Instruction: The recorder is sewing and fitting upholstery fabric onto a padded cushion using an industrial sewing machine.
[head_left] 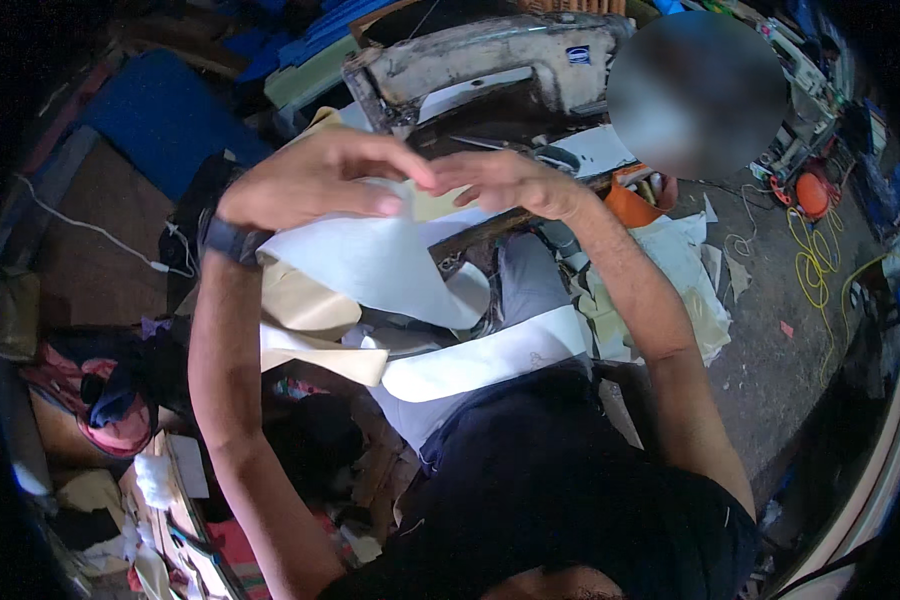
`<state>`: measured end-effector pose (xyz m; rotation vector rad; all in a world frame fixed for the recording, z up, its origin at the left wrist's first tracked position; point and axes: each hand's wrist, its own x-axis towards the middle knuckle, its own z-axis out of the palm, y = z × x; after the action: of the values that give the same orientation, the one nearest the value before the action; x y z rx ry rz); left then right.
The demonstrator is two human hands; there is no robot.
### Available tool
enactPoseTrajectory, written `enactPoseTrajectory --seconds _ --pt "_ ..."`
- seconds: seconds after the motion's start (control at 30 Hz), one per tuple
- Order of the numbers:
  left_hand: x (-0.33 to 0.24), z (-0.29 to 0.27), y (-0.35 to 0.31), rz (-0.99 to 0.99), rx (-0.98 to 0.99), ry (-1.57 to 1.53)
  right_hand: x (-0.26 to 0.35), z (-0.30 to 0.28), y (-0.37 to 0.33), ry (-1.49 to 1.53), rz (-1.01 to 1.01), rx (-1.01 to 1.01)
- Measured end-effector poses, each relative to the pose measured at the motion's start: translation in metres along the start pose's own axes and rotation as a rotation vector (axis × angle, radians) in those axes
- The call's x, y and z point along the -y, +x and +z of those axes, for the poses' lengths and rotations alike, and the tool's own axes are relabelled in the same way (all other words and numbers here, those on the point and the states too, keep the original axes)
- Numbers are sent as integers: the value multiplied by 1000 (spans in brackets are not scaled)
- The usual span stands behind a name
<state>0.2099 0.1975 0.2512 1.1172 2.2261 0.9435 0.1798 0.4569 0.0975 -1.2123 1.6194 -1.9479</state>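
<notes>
My left hand point(320, 180), with a dark band at its wrist, is raised in front of me, its thumb and fingers closing on the upper edge of a white flexible sheet point(355, 262). The sheet hangs and curves down below it. Just to the right, my right hand point(515, 185) has bent fingers whose tips come close to the left fingertips. Whatever is in those fingers is too blurred to name. Across my lap lies a curved white strip point(490, 355). Beige pieces of sheet material point(310, 298) rest left of it, partly under the hanging sheet.
A worn sewing machine point(490, 70) stands beyond my hands. An orange pouch point(638, 197) holding small items sits at its right. Pale sheet scraps point(675, 285) and a yellow cord point(818, 265) lie on the floor at right. A blue panel point(175, 125) stands at left.
</notes>
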Motion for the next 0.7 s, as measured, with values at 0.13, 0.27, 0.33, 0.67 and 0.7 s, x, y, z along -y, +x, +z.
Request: enactPoseTrajectory --seconds 0.13,0.27,0.33,0.67,0.7 --pt "-1 -5 21 -62 131 107 21 48 13 -267 242 175" --pt "10 -21 4 -271 78 535 -10 50 4 -291 184 12" --pt "32 -28 -22 -199 -287 782 -19 41 2 -283 210 -138" --pt "-60 -33 -1 -338 -1006 457 -18 19 0 -479 297 -143" --pt "-74 -32 -6 -373 -1148 418 -30 20 4 -484 261 -118"
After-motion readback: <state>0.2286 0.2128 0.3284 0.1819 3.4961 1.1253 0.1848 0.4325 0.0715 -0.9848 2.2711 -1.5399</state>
